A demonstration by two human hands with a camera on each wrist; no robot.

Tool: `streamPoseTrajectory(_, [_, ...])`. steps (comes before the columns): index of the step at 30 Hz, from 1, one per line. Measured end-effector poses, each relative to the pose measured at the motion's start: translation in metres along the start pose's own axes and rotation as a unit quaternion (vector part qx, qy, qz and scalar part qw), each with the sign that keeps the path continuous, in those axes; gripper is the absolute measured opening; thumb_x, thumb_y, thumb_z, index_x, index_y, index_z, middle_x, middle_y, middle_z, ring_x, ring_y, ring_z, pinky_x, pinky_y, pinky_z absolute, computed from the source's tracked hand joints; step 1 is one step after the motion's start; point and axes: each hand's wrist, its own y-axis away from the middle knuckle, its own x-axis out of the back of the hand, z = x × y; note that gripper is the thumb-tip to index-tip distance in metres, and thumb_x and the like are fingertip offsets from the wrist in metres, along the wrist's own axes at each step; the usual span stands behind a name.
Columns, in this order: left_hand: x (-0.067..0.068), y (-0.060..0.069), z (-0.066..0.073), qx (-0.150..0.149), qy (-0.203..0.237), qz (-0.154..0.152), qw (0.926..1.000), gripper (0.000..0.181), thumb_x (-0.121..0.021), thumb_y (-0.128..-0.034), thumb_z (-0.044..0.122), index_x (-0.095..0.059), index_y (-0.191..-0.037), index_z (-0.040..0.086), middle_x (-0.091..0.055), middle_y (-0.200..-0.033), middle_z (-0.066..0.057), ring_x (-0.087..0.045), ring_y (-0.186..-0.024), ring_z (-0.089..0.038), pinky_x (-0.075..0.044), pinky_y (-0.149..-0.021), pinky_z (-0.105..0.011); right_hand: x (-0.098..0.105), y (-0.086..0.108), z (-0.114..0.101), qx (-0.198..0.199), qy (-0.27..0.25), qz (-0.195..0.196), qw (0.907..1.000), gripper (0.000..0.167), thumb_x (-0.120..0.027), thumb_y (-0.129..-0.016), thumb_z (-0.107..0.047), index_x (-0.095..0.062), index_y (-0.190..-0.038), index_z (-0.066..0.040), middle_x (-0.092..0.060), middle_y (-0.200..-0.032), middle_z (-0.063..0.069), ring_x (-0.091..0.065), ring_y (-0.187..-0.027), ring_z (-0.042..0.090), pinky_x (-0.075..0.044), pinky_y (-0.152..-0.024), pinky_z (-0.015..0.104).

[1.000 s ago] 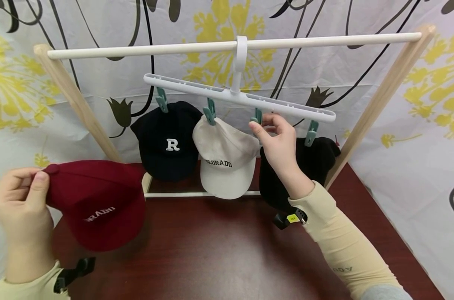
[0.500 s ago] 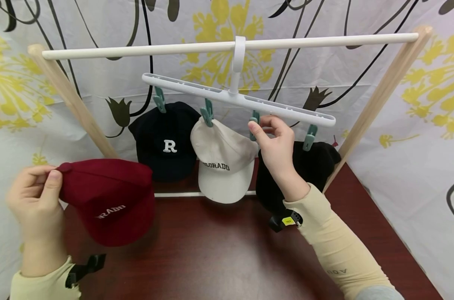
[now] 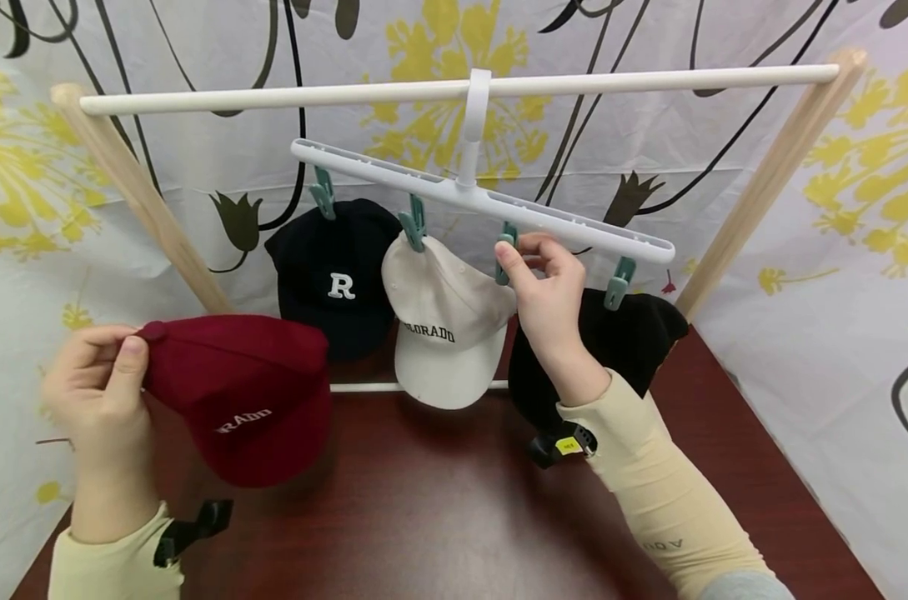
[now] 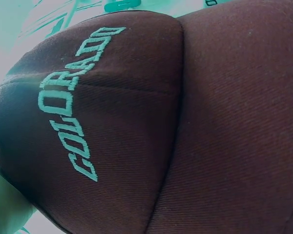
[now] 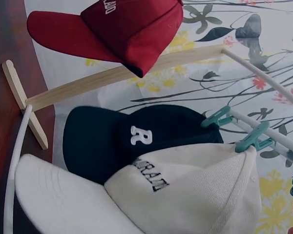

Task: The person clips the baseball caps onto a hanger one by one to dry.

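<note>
My left hand [image 3: 101,392] pinches a red baseball cap [image 3: 251,375] by its crown button, left of the hanger and in front of the rack; the cap's lettering fills much of the left wrist view. With thumb and fingers my right hand [image 3: 549,304] pinches a green clip [image 3: 504,254] under the tilted white hanger [image 3: 416,182]. No cap shows in that clip. Other green clips hold a navy cap [image 3: 333,300] with a white R, a white cap [image 3: 454,333] and a black cap [image 3: 626,333], which is partly hidden behind my right hand and wrist.
A wooden rack with a white top bar [image 3: 273,99] carries the hanger by its hook. Its right post [image 3: 769,183] slants down near the black cap. Below is a dark red-brown table [image 3: 438,500]. A flower-patterned cloth [image 3: 821,333] surrounds it.
My left hand has carried the red cap rightward, closer to the hanging caps. My right hand stays on the clip, and the hanger's right end has dipped slightly.
</note>
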Motion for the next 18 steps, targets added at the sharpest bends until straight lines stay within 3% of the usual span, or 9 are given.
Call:
streamPoseTrajectory(7, [-0.013, 0.004, -0.005, 0.001, 0.042, 0.007, 0.9991, 0.014, -0.062, -0.0794, -0.017, -0.053, -0.081, -0.028, -0.063, -0.07, -0.019, -0.058, -0.058, -0.018, -0.048, -0.06, -0.022, -0.005, 0.002, -0.002, 0.006, -0.028, 0.017, 0.9994, 0.02, -0.073, -0.086, -0.011, -0.068, -0.083, 0.009, -0.063, -0.086, -0.002, -0.055, -0.078, 0.016, -0.045, -0.072, 0.028])
streamPoseTrajectory(18, [-0.022, 0.012, -0.015, -0.006, 0.071, 0.035, 0.9968, 0.019, -0.066, -0.0786, -0.015, -0.052, -0.081, -0.028, -0.063, -0.071, -0.021, -0.059, -0.06, -0.02, -0.048, -0.061, -0.024, -0.011, 0.006, -0.004, -0.019, -0.058, 0.031, 0.9976, 0.02, -0.073, -0.085, -0.011, -0.067, -0.083, 0.008, -0.059, -0.086, 0.0, -0.055, -0.067, 0.015, -0.044, -0.061, 0.025])
